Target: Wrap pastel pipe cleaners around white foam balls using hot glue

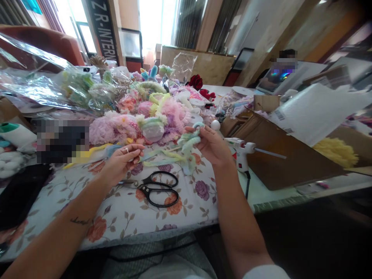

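My right hand (214, 144) is raised over the table with its fingers closed on a loose bundle of fluffy pastel yarn (189, 144), mint, pale blue and yellow. Strands of the bundle hang down and trail left across the cloth. The fingertips of my left hand (128, 158) are pinched together at the left end of a trailing strand; its exact hold is too small to make out clearly. Just below the hands lie black-handled scissors (158, 190), their blades partly hidden by my left wrist. To the right of my right hand stands a white glue gun (242, 153) with a glue stick in it.
A heap of pastel yarn and trims (130, 126) covers the table's back. Clear plastic wrapping (31, 83) lies at left, above a dark phone-like slab (21, 195). A brown cardboard box (279, 155) borders the right. Another person (286, 64) sits at the far right.
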A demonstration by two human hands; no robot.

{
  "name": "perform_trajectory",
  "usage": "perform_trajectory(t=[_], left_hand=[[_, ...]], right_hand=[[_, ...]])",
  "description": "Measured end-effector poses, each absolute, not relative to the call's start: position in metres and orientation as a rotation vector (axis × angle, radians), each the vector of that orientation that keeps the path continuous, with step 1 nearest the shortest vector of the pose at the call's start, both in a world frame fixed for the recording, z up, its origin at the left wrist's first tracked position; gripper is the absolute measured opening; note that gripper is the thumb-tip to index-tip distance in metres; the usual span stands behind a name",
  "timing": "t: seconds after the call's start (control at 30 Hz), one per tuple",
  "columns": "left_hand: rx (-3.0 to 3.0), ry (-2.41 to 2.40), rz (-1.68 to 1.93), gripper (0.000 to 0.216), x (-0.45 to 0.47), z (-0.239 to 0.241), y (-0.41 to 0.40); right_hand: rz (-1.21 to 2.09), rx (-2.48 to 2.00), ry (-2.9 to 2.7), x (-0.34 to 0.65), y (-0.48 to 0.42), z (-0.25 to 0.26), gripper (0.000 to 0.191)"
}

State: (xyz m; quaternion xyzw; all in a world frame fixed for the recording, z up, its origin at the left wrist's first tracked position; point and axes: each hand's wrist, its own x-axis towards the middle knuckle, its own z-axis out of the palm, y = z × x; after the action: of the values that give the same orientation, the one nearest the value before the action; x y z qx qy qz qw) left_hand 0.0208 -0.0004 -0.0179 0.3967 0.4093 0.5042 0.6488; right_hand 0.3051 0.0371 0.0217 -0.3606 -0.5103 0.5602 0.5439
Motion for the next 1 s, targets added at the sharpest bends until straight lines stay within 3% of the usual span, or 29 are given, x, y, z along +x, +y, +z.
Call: perform_trajectory(t=[0.33,0.57,0.67,0.87,1.0], left_hand=[[1.152,0.987,1.071,0.026,0.044,0.009,0.001],[1.588,1.11,0.926,0.041,0.117,0.019,0.026],[1.806,1.1,0.935,0.022,0.136,0.007,0.04],[1.687,1.26,1.059,0.021,0.101,0.016,0.046],[1.482,1.228,1.097,0.018,0.064,0.033,0.043]], right_hand=[[1.424,-0.778,-1.185,0.297,0.041,0.017,0.023],[1.486,-0.666,-1.059,0.293,0.043,0.01,0.02],[1.516,-0.595,-1.013,0.293,0.045,0.007,0.019],[1.314,-0.698,-0.694,0.31,0.061,0.001,0.012],[1.211,-0.876,-0.677,0.32,0.069,-0.004,0.017]])
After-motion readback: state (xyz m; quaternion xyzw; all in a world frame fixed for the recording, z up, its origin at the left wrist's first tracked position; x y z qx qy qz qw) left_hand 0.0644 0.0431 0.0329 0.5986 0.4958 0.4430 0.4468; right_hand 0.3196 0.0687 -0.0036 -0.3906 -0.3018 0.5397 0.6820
